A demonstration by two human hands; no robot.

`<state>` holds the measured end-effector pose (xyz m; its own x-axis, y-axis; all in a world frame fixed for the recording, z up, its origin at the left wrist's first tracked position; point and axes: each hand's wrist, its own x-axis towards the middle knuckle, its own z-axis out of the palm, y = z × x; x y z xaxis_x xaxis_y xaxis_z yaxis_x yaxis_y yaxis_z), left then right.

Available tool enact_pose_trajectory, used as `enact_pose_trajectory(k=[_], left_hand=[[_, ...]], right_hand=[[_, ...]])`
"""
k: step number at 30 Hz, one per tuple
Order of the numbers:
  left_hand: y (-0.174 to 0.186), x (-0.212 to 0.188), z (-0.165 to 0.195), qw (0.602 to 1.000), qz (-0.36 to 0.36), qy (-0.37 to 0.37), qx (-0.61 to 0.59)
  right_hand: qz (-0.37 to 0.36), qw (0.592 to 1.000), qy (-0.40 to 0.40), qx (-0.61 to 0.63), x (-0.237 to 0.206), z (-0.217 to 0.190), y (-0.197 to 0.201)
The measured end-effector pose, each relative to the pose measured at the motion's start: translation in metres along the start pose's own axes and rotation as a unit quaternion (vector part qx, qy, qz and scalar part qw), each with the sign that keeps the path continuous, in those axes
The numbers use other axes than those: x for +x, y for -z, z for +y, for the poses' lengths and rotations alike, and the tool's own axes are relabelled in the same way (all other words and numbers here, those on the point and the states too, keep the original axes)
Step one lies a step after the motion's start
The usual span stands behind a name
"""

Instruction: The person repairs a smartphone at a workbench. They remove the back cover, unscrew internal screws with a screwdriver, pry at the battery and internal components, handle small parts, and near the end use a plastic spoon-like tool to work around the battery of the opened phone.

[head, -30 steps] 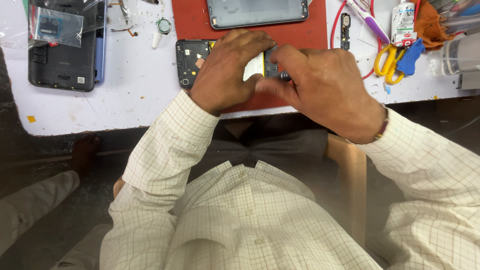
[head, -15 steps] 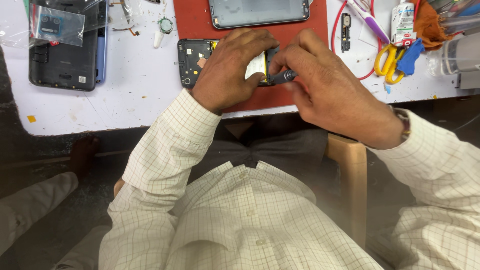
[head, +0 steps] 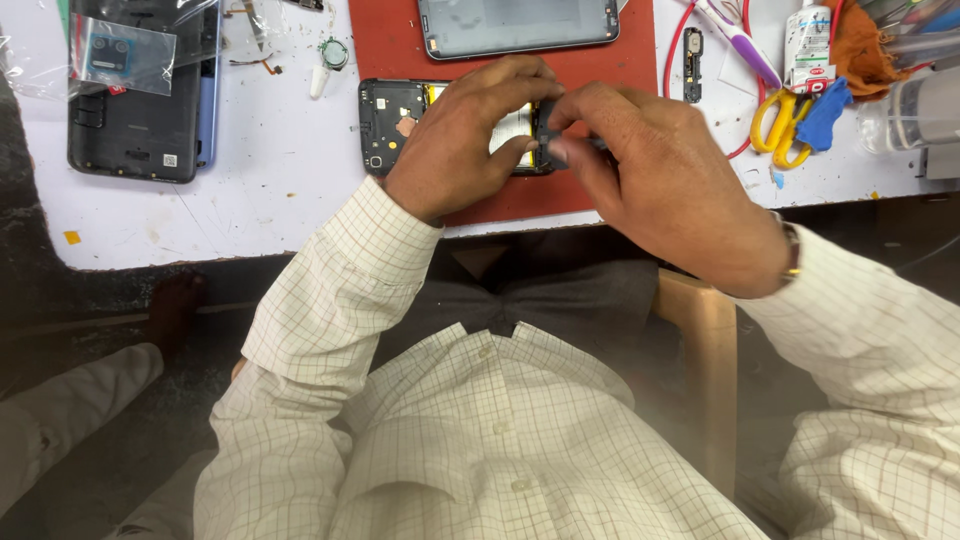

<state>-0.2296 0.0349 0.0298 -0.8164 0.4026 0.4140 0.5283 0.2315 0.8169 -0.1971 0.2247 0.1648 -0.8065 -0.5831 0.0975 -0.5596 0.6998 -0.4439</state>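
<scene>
Yellow-handled scissors point(head: 775, 118) right on white table point(head: 270, 180) — dark back cover point(head: 140, 110) left — glue bottle point(head: 808, 40) beside scissors.

Clear plastic bag point(head: 120, 50) top left; grey screen point(head: 518, 25) on red mat.

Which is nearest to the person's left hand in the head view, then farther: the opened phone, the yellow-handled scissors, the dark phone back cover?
1. Opened phone: under the left hand, on the red mat.
2. Dark phone back cover: off to its left, on the white table.
3. Yellow-handled scissors: far right, beyond the right hand.
</scene>
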Motion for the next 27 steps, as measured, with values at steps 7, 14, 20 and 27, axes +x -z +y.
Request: enact_pose_trajectory(k=[7, 14, 20, 27], left_hand=[[-0.015, 0.024, -0.004, 0.997, 0.017, 0.067, 0.034], [-0.022, 0.055, -0.004, 0.989, -0.006, 0.112, 0.096], [-0.014, 0.061, -0.01, 0.987, -0.025, 0.159, -0.026], [-0.016, 0.06, -0.02, 0.982, 0.011, 0.168, -0.084]], right_hand=[[-0.038, 0.989, -0.04, -0.134, 0.0, -0.003, 0.0], [-0.013, 0.997, 0.079, -0.009, -0.001, -0.007, 0.005], [-0.083, 0.993, -0.06, -0.065, 0.003, -0.013, 0.003], [-0.045, 0.993, -0.019, -0.106, -0.001, -0.017, 0.004]])
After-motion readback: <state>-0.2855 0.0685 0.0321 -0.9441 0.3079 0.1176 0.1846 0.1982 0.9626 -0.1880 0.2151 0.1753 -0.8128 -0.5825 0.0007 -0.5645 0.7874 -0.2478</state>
